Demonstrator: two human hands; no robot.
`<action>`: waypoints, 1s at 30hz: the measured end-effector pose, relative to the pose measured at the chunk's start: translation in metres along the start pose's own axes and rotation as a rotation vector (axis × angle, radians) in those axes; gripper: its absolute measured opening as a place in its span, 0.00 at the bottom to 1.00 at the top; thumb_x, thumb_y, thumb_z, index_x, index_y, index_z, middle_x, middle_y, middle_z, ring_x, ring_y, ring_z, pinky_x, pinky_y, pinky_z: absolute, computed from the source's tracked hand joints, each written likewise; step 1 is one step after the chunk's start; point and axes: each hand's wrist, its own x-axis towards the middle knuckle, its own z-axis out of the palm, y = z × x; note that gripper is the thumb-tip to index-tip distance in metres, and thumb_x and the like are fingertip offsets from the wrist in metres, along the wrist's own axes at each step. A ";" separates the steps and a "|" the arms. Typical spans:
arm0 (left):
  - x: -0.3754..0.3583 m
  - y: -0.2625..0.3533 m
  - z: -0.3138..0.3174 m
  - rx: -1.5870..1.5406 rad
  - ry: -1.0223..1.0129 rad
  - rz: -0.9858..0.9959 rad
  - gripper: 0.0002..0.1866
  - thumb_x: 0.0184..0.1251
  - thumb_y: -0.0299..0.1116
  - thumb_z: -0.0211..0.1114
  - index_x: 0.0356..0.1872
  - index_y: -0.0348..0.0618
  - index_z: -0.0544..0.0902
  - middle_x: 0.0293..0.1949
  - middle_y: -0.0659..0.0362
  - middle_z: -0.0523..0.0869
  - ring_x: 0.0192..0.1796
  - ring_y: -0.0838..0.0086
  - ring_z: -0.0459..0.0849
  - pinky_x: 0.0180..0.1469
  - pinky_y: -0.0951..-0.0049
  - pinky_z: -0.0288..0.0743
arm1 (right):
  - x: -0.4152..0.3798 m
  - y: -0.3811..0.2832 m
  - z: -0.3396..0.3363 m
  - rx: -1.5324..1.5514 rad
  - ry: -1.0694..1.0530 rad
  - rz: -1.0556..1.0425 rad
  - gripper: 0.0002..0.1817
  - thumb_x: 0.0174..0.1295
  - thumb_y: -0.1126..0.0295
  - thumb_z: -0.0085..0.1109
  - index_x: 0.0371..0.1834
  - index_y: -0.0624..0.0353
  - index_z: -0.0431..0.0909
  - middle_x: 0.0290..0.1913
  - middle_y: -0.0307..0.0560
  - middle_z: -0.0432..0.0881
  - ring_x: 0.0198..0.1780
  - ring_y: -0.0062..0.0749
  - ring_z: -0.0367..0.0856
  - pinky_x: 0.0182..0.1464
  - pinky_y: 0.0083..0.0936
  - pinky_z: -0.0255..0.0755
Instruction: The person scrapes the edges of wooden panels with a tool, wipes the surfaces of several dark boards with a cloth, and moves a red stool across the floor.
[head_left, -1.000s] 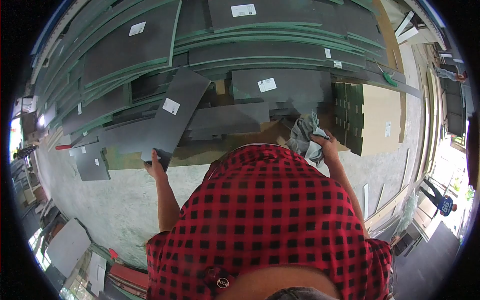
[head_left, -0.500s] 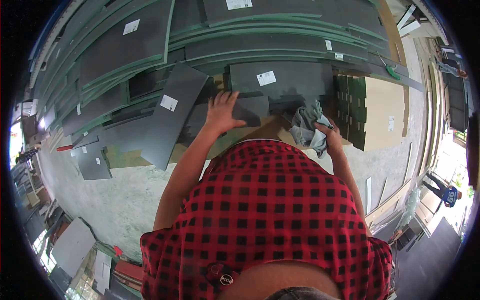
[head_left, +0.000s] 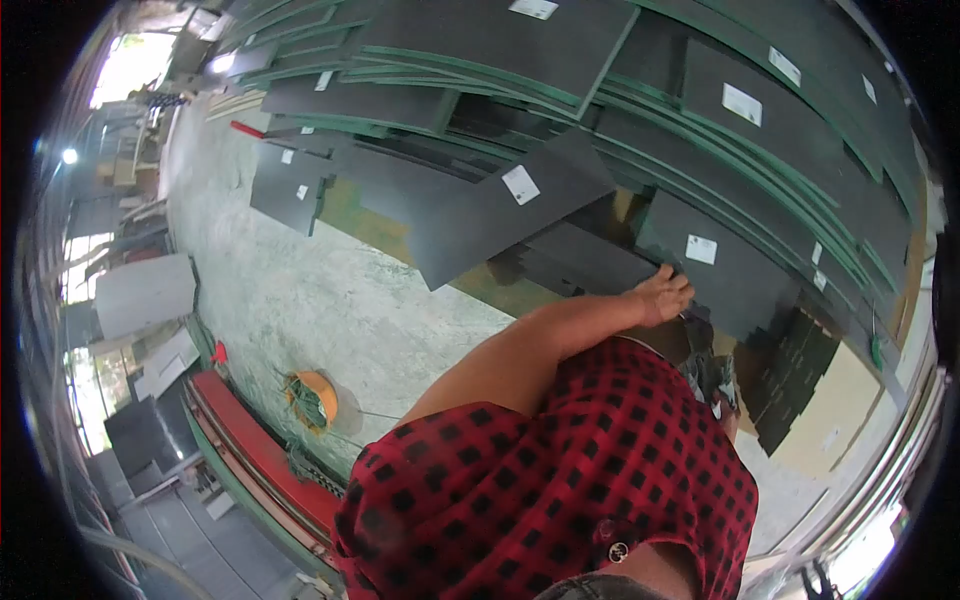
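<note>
My left hand [head_left: 664,294] is closed on the near right corner of a dark grey panel [head_left: 590,258] lying low in the stack. Beyond that hand lies another dark panel with a white label [head_left: 701,249]. My right hand [head_left: 728,412], mostly hidden, holds a crumpled grey cloth [head_left: 712,378] close to my body. A slanted dark panel [head_left: 515,205] with a white label rests across the pile to the left.
Green-edged panels [head_left: 480,40] are stacked along the far side. Stacked cardboard [head_left: 830,400] stands at right. On the concrete floor [head_left: 270,290] sits an orange bucket [head_left: 318,398], near a long red beam [head_left: 255,440]. A red-handled tool [head_left: 247,129] lies upper left.
The view has swung left. My left hand has moved right from above the low panel to its corner, and its spread fingers have closed. The cloth remains in my right hand.
</note>
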 end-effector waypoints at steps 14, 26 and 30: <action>-0.042 -0.009 -0.004 -0.013 0.021 -0.025 0.08 0.55 0.34 0.55 0.34 0.53 0.81 0.42 0.65 0.74 0.50 0.70 0.70 0.50 0.59 0.60 | -0.005 -0.047 0.023 0.181 0.099 0.088 0.28 0.50 0.72 0.63 0.57 0.64 0.71 0.50 0.47 0.78 0.51 0.34 0.75 0.56 0.28 0.65; -0.035 -0.034 -0.004 -0.536 0.337 -0.243 0.34 0.50 0.47 0.68 0.58 0.43 0.71 0.56 0.50 0.71 0.58 0.54 0.70 0.57 0.59 0.65 | -0.006 -0.028 0.024 0.310 0.135 0.105 0.28 0.49 0.73 0.66 0.56 0.65 0.71 0.45 0.48 0.79 0.44 0.30 0.77 0.47 0.24 0.71; -0.008 -0.083 0.014 -0.977 0.283 -0.878 0.32 0.50 0.41 0.67 0.57 0.39 0.70 0.55 0.45 0.72 0.56 0.54 0.72 0.53 0.59 0.70 | -0.004 -0.025 0.017 0.311 0.123 0.097 0.28 0.49 0.73 0.66 0.56 0.64 0.71 0.45 0.48 0.79 0.44 0.30 0.78 0.47 0.25 0.71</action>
